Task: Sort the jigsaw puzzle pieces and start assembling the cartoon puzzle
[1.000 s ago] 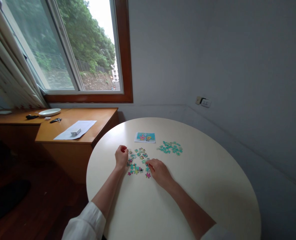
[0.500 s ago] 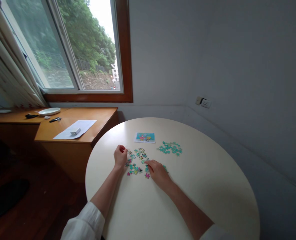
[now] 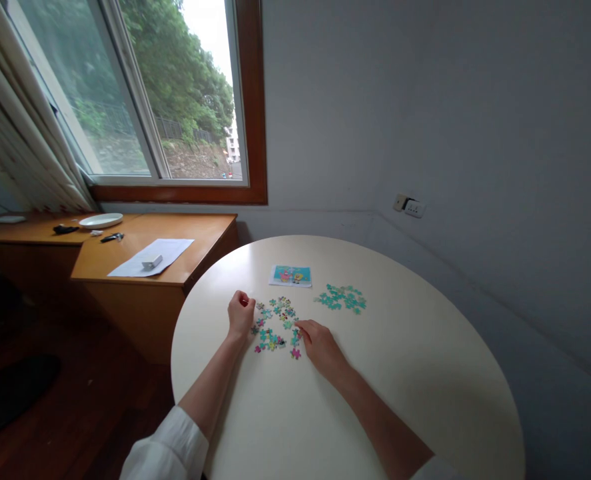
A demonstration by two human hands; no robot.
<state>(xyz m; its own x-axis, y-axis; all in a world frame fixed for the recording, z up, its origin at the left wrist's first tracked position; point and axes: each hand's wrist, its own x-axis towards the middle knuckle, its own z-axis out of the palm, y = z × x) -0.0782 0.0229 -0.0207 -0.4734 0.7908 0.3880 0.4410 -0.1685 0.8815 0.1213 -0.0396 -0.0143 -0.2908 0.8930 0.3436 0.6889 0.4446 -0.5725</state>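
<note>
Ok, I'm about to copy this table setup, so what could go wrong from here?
The loose multicoloured pieces lie between the left hand and the right hand, so either might nudge some out of place. The teal pieces lie a little beyond the right hand, so a careless sweep could mix the two groups. The picture card lies flat just past the multicoloured pieces, where a forward reach might shift it.

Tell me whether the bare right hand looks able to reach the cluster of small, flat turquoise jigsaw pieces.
Probably yes: the right hand is on the near side of the turquoise pieces, with only smooth off-white round tabletop showing between. Whether it holds anything is hard to tell.
</note>
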